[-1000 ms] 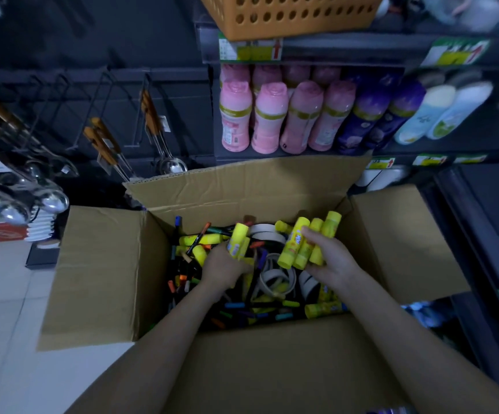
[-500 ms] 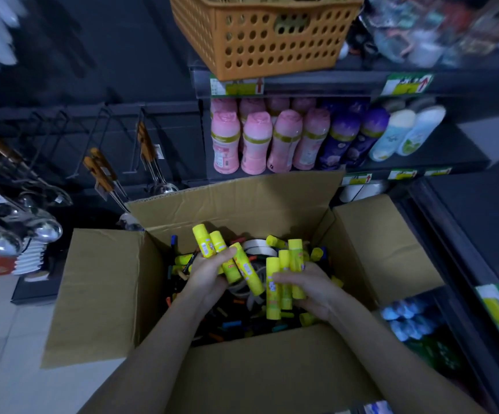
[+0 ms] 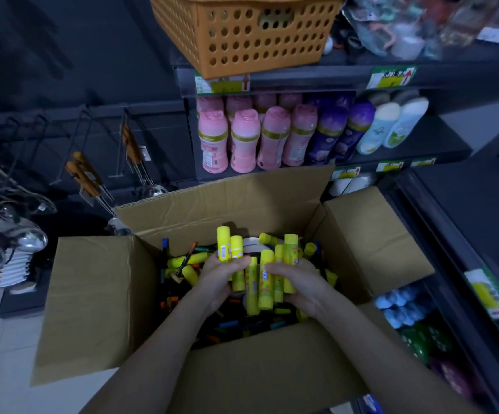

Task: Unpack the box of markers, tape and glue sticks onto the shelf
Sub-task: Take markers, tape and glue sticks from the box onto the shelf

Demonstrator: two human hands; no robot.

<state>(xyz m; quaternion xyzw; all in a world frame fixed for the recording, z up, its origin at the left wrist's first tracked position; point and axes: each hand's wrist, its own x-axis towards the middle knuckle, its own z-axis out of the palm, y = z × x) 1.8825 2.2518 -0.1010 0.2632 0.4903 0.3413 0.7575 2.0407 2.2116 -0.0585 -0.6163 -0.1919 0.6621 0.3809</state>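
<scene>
A bundle of yellow plastic glue sticks (image 3: 264, 279) is gathered over the open brown cardboard box (image 3: 98, 300), left hand (image 3: 221, 277) and right hand (image 3: 297, 283) curled round it, fingers pressed together, seemingly so one lift carries many to the shelf

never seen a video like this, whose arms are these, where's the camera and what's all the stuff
There is no machine here. These are one person's two bare arms, filmed by a single wide-angle camera worn on the head and looking down. An open cardboard box sits in front of shop shelves, with markers and a white tape roll inside. The left hand grips a few yellow glue sticks, and the right hand grips several more. On the shelves behind are pink bottles and an orange basket.
</scene>
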